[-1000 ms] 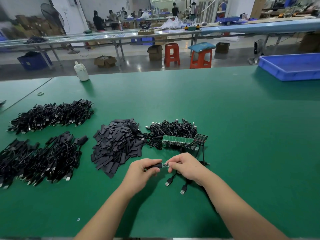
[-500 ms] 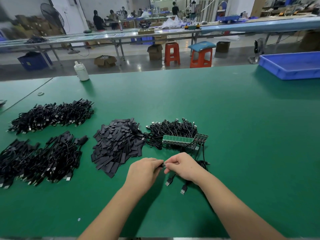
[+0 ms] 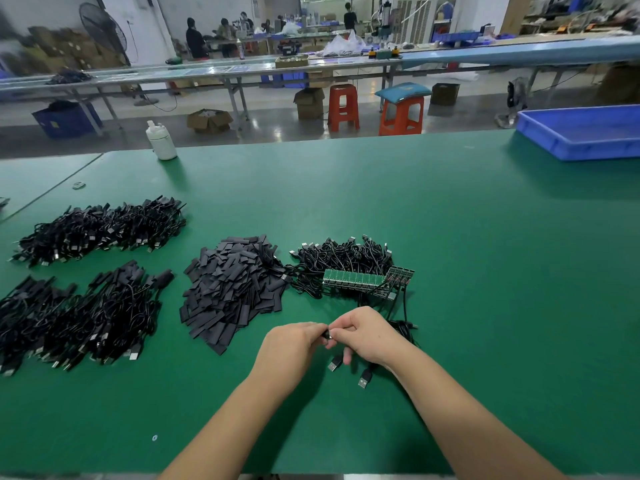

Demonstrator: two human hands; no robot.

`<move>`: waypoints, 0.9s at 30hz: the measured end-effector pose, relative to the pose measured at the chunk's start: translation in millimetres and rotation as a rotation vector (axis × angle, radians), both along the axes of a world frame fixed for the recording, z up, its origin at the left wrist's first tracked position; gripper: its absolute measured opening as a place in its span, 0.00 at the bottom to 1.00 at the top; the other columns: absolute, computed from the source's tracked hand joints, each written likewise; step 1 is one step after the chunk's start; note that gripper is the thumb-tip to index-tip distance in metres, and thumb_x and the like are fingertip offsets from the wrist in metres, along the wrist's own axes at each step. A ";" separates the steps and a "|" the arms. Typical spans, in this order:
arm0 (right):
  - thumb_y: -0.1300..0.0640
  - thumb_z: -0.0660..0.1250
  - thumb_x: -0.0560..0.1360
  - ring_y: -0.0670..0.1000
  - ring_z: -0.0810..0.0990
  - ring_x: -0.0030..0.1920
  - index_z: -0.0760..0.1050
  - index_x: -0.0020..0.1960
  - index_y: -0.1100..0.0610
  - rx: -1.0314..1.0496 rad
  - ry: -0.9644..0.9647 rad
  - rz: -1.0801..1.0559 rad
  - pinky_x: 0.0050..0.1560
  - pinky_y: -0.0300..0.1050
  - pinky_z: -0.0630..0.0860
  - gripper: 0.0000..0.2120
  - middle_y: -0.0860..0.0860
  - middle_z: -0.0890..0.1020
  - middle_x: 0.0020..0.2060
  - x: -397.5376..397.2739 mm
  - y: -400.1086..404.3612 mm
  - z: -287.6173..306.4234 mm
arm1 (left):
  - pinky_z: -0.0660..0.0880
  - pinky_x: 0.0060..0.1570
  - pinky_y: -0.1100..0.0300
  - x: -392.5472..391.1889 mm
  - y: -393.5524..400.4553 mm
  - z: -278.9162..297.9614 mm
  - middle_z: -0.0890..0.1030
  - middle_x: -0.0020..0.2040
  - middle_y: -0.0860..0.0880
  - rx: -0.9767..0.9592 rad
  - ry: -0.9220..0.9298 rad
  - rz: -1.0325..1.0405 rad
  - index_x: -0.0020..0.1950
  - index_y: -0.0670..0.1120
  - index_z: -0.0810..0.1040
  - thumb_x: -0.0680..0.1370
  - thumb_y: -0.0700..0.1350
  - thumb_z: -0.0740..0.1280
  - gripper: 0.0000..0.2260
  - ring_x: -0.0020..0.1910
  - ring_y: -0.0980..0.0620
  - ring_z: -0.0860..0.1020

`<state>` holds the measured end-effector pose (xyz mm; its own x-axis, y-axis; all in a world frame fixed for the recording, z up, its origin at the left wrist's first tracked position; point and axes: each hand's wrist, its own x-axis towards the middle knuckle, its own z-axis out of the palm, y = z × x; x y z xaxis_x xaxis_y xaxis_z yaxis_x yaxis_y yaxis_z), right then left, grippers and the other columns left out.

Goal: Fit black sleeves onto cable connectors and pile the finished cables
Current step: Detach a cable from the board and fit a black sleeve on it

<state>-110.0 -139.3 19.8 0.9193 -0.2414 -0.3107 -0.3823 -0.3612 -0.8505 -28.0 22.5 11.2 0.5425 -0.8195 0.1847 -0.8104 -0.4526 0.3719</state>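
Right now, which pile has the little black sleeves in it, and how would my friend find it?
Start at the big green table and look just ahead of the left hand. The sleeve pile sits in the middle, between the cable heaps on the left and the green circuit boards on the right. It alone is flat, matte strips with no wires or shiny plugs.

Left hand (image 3: 292,344) and right hand (image 3: 369,336) meet, fingers curled, pinching.
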 end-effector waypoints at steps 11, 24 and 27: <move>0.57 0.59 0.83 0.56 0.86 0.45 0.65 0.77 0.56 -0.099 0.053 0.065 0.52 0.58 0.79 0.22 0.51 0.87 0.40 2.2 0.6 1.4 | 0.75 0.45 0.56 -0.7 -2.2 -2.9 0.83 0.49 0.54 0.022 -0.068 -0.006 0.54 0.52 0.80 0.80 0.47 0.65 0.06 0.46 0.51 0.81; 0.62 0.59 0.83 0.52 0.85 0.37 0.77 0.58 0.61 0.110 0.024 -0.032 0.30 0.39 0.78 0.09 0.52 0.85 0.45 3.7 7.9 18.0 | 0.75 0.56 0.57 -11.3 -9.0 0.3 0.69 0.70 0.54 -0.273 0.139 0.160 0.76 0.50 0.63 0.77 0.38 0.68 0.30 0.57 0.52 0.78; 0.64 0.60 0.82 0.51 0.84 0.36 0.76 0.55 0.62 0.425 -0.109 -0.138 0.34 0.42 0.82 0.06 0.53 0.86 0.41 4.2 0.3 29.9 | 0.73 0.55 0.70 -18.5 -15.7 9.5 0.77 0.63 0.55 -0.550 0.742 0.270 0.69 0.54 0.69 0.79 0.45 0.68 0.20 0.57 0.61 0.79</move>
<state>-105.7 -139.0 49.7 0.9204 -0.2357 -0.3120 -0.3025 0.0761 -0.9501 -46.5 6.8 20.7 0.8333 -0.5513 0.0400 -0.1779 -0.1989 0.9637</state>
